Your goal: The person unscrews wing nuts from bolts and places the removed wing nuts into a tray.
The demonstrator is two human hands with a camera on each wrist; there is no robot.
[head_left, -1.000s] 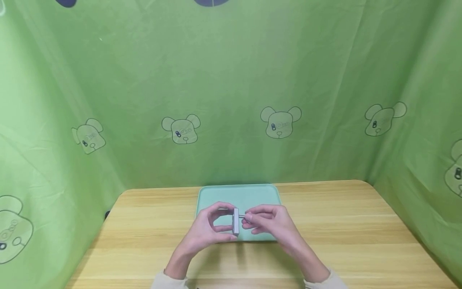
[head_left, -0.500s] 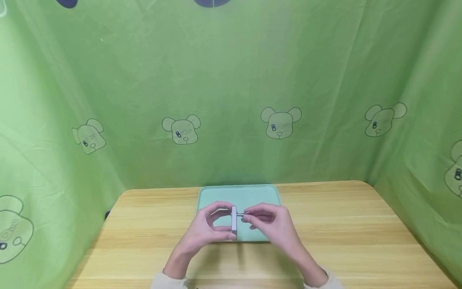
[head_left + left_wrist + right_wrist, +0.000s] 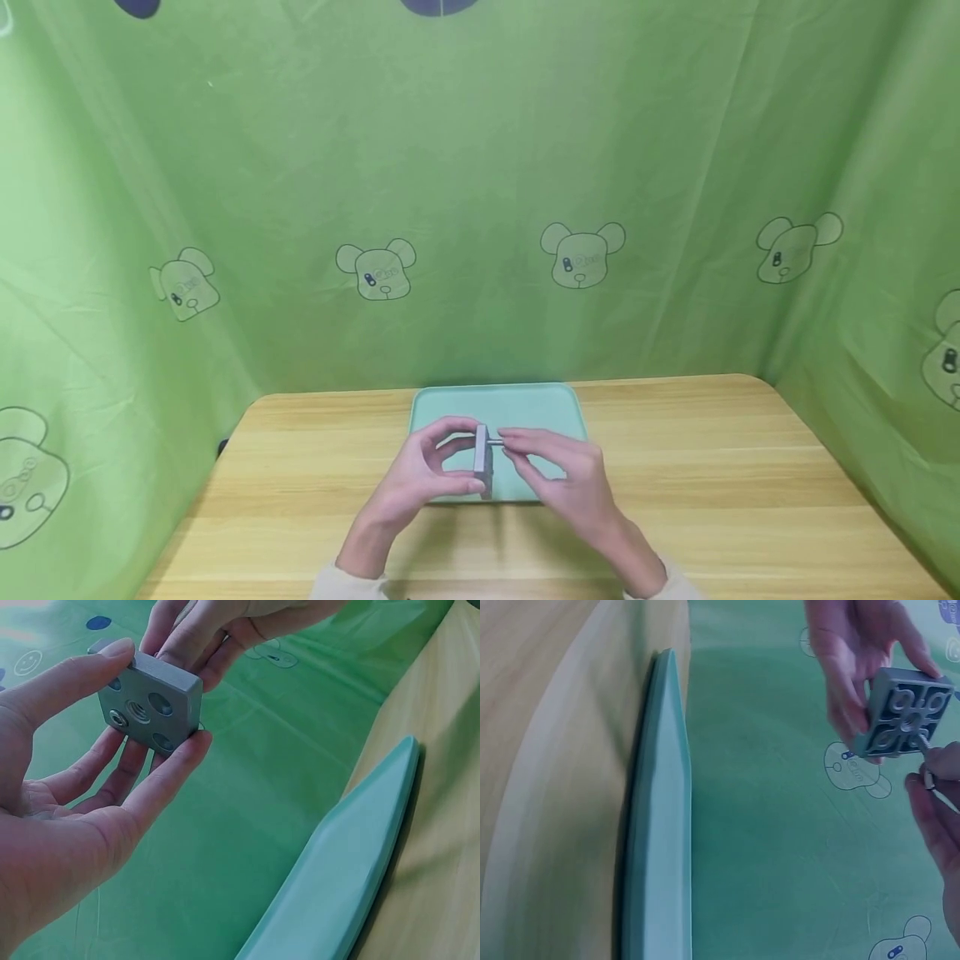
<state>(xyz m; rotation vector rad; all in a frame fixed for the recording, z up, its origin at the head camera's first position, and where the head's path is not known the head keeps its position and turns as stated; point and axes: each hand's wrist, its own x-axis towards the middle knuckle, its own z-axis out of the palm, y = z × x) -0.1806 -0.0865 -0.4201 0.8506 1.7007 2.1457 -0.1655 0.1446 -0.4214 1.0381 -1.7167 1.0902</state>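
Note:
A small grey square block (image 3: 481,454) is held above the tray, standing on edge between the thumb and fingers of my left hand (image 3: 411,477). Round holes, one of them threaded at the centre, open on the face of the block (image 3: 135,687) in the left wrist view. My right hand (image 3: 576,479) pinches a metal bolt (image 3: 497,442) by its outer end, on the block's right side. In the right wrist view the threaded bolt (image 3: 924,742) meets a corner hole of the ribbed face. A metallic ring (image 3: 118,718) shows in one corner hole.
Below the hands a mint-green tray (image 3: 517,402) lies on the wooden table (image 3: 697,467). Green curtains (image 3: 480,167) with bear prints surround the table at the back and sides.
Both hands and the block have shifted slightly left and up. The right fingers have straightened along the bolt and turned it or changed their hold; the block has tilted a little.

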